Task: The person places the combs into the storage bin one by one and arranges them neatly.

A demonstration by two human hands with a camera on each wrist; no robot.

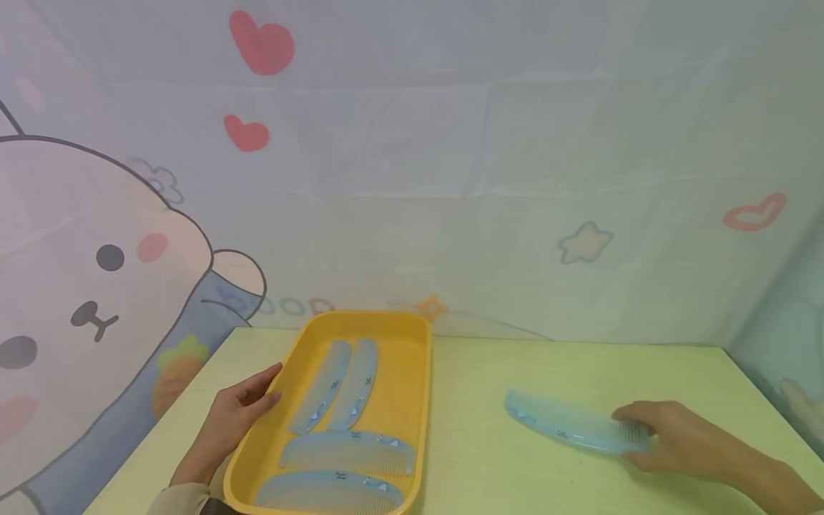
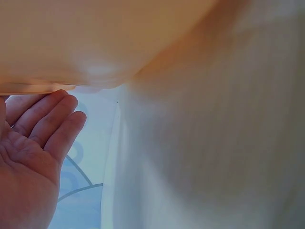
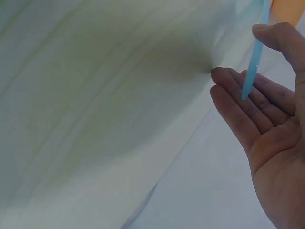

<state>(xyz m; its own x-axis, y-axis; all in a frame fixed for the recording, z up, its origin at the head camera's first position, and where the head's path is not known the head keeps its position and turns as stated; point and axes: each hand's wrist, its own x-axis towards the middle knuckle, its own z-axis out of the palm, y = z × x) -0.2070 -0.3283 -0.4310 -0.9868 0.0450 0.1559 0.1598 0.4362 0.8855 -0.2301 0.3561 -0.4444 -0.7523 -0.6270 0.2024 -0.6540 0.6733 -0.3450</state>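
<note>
A light blue translucent comb (image 1: 573,429) is pinched at its right end by my right hand (image 1: 682,440), over the right part of the table. Seen edge-on in the right wrist view, the comb (image 3: 255,64) lies between thumb and fingers. My left hand (image 1: 232,415) holds the left rim of a yellow tray (image 1: 425,386), thumb over the rim and fingers along the outside. Inside the tray lie two slanted combs side by side, one of them a left comb (image 1: 324,386), the other a right comb (image 1: 356,386). Nearer me, a crosswise comb (image 1: 347,450) lies above another comb (image 1: 328,490).
The pale yellow-green table (image 1: 476,429) carries the tray on its left part. Behind it hangs a light cloth backdrop (image 1: 450,179) printed with hearts, a star and a cartoon animal. Another cloth side (image 1: 792,322) borders the table on the right.
</note>
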